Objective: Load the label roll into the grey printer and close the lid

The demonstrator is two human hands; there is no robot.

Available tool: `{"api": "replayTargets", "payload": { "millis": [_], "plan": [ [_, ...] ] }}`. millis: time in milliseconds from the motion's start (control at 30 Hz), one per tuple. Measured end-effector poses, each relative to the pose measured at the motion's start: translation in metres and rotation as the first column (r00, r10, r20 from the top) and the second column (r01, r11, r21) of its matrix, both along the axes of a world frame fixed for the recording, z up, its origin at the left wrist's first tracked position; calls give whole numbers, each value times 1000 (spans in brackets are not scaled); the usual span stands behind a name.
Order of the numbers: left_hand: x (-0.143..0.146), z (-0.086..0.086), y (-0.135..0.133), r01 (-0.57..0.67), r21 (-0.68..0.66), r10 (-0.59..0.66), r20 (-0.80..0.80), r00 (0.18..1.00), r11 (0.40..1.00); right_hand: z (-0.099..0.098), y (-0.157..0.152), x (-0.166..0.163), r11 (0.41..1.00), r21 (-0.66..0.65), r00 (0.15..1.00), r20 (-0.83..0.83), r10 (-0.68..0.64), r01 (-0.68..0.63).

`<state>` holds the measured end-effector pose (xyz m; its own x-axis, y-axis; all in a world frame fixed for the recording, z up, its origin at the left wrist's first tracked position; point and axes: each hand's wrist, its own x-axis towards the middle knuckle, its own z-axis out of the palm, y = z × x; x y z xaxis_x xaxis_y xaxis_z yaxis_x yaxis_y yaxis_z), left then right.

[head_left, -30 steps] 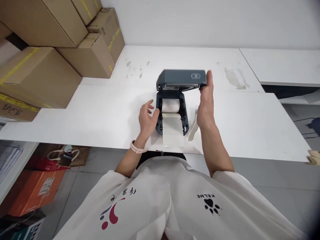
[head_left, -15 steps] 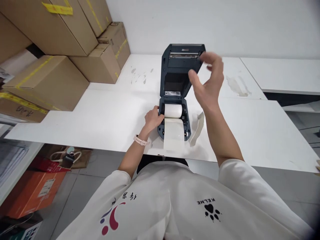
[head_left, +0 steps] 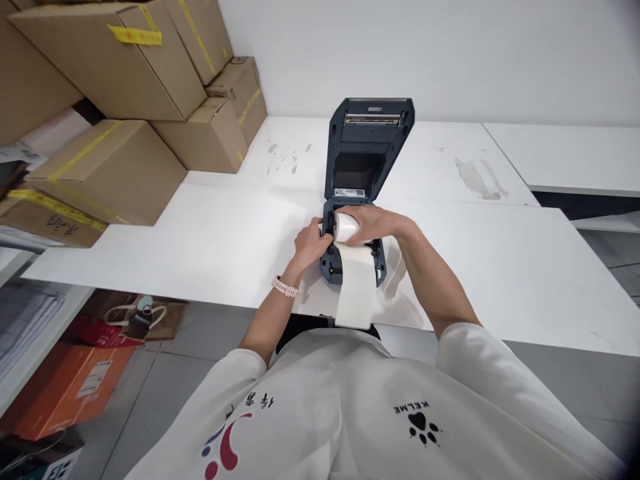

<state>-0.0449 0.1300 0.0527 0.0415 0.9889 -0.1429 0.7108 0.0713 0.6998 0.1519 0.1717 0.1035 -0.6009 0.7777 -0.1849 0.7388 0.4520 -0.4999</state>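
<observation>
A dark blue label printer (head_left: 361, 167) stands on the white table (head_left: 200, 233) with its lid swung fully up and back. My right hand (head_left: 373, 223) is closed round the white paper roll (head_left: 344, 227), which sits lifted at the mouth of the printer's bay. A loose strip of the paper (head_left: 356, 287) trails from the roll over the printer's front and past the table edge. My left hand (head_left: 311, 243), with a pale watch on the wrist, presses against the printer's left side, fingers curled on its edge.
Brown cardboard boxes (head_left: 115, 120) are stacked at the table's left and back left. A second white table (head_left: 565, 157) adjoins at the back right. A curled white paper scrap (head_left: 397, 270) lies right of the printer. An orange box (head_left: 65, 387) and bags sit on the floor at left.
The printer lid went from partly raised to fully open. My right hand let go of the lid and came down onto the paper roll, lifting it. My left hand moved onto the printer's side.
</observation>
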Motion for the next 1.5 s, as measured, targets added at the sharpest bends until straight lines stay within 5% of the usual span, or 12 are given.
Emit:
{"api": "replayTargets", "payload": {
  "millis": [167, 267, 433, 633, 767, 867, 1100, 1267, 1367, 1500],
  "plan": [
    [-2, -3, 0, 30, 9, -30, 16, 999, 999, 28, -21, 65, 994, -88, 863, -495, -100, 65],
    [-2, -3, 0, 25, 11, -25, 27, 999, 1000, 29, -22, 105, 984, -78, 727, -664, -173, 162],
    [0, -1, 0, 5, -9, -4, 34, 999, 1000, -20, 18, 145, 914, -183, 525, -770, -363, 363],
    [0, -1, -1, 11, -14, -10, 30, 1000, 1000, -92, 69, 142, 767, -320, 358, -741, -568, 556],
    [0, -2, 0, 8, -13, -7, 41, 999, 1000, -110, 68, 146, 730, -368, 330, -712, -619, 576],
    [-1, -4, 0, 10, -7, -10, 57, 998, 1000, -111, 37, 165, 734, -393, 312, -719, -621, 554],
    [0, -4, -1, 7, -1, -7, 74, 997, 1000, -113, -53, 171, 810, -406, 504, -637, -583, 424],
    [1, -1, -3, -8, -10, 9, 71, 997, 1000, -62, -56, 129, 896, -253, 466, -784, -411, 365],
    [1, -1, -3, -10, -15, 11, 63, 998, 1000, -14, -41, 94, 958, -65, 664, -708, -242, 280],
    [1, -5, -2, -18, -16, 19, 72, 997, 1000, 7, -8, 28, 958, 237, 973, -204, -112, 160]
  ]
}}
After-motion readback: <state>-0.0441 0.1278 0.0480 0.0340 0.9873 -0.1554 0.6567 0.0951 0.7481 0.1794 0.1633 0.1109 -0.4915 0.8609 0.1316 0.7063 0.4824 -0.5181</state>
